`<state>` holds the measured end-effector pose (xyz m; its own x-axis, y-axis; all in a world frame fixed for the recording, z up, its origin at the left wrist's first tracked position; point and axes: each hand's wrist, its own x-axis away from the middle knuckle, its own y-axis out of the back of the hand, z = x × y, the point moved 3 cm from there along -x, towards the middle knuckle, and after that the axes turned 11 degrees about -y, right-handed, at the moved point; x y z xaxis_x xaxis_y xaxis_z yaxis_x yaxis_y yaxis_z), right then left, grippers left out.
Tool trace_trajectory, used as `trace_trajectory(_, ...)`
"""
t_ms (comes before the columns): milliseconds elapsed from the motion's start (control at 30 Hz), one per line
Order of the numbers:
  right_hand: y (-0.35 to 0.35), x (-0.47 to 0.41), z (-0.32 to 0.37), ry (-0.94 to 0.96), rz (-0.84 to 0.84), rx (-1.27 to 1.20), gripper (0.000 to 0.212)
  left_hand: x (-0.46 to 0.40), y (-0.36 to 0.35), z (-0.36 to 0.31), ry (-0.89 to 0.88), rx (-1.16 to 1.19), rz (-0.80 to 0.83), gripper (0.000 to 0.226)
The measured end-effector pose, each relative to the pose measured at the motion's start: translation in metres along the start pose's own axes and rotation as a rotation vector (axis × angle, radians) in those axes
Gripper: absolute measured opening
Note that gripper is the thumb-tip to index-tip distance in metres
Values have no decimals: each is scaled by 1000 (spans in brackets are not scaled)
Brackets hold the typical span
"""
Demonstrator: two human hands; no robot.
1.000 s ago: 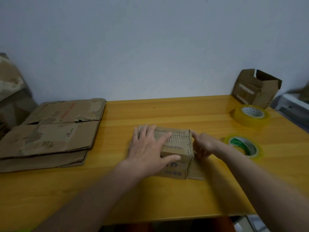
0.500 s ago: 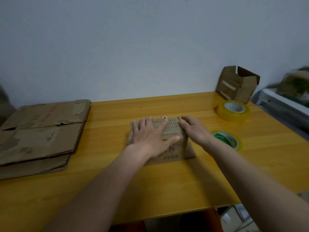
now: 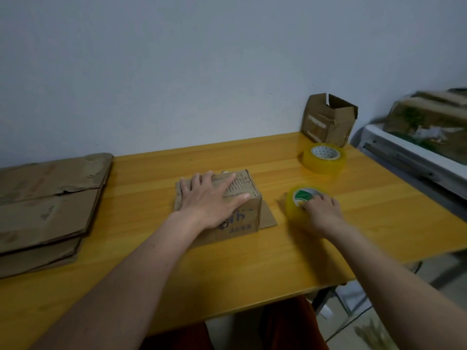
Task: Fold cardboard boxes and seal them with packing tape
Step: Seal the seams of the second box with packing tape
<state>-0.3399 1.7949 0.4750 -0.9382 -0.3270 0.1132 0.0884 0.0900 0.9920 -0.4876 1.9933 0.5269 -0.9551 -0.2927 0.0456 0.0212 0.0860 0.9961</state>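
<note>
The right hand [image 3: 322, 213] is gripping the tape roll with the green core [image 3: 299, 202], its fingers curling over the roll's top edge and into the core, and the roll is tilting up off the wooden table [image 3: 252, 261] rather than lying flat. The left hand [image 3: 209, 198] is pressing flat on top of the small cardboard box [image 3: 242, 215], fingers straight and spread, the thumb stretching toward the box's right edge; it is holding nothing, only bearing down on the closed top flaps. This box is sitting near the middle of the table, with one loose flap [image 3: 266, 218] lying flat on the tabletop at its right side, between the box and the gripped roll. That roll is sitting just to the right of the box. A second tape roll [image 3: 323, 157], yellow with a white core, is lying flat farther right of the box and toward the wall. Behind it, at the table's far right corner, an open, empty-looking cardboard box [image 3: 328, 120] is standing against the wall. Well to the left of the small box, a stack of flattened cardboard [image 3: 48, 205] is resting on the table's left end.
</note>
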Motion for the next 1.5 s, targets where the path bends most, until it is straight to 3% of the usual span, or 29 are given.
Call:
trace_trajectory(100,5,-2,1,13,-23,-66,28,0,2,3,-30,34,-40,68)
trace_trajectory(200,21,1,4,33,-36,-334,33,2,7,7,-70,99,-97,64)
trace_trajectory(333,65,20,24,268,-183,-752,35,3,10,8,-36,397,-155,96)
trace_trajectory(400,89,32,37,420,-195,-802,27,3,15,11,-35,627,-247,119)
trace_trajectory(467,102,38,48,533,-131,-754,31,5,19,17,-69,831,-349,127)
trace_trajectory(567,108,46,61,601,-55,-588,40,10,21,26,-154,1005,-459,108)
trace_trajectory(767,106,49,76,599,-22,-476,38,15,19,31,-105,960,-579,52)
trace_trajectory(967,106,49,76,579,-5,-439,43,11,14,34,-71,1139,-577,34)
trace_trajectory(1067,103,46,78,578,-8,-419,43,13,16,32,-76,1191,-604,35)
trace_trajectory(1200,103,44,81,584,-12,-402,43,10,15,33,-85,1146,-582,40)
trace_trajectory(1400,106,47,84,589,-15,-365,44,9,12,36,-2,1056,-615,8)
trace_trajectory(1500,107,48,85,591,-12,-362,43,8,12,36,16,1055,-636,9)
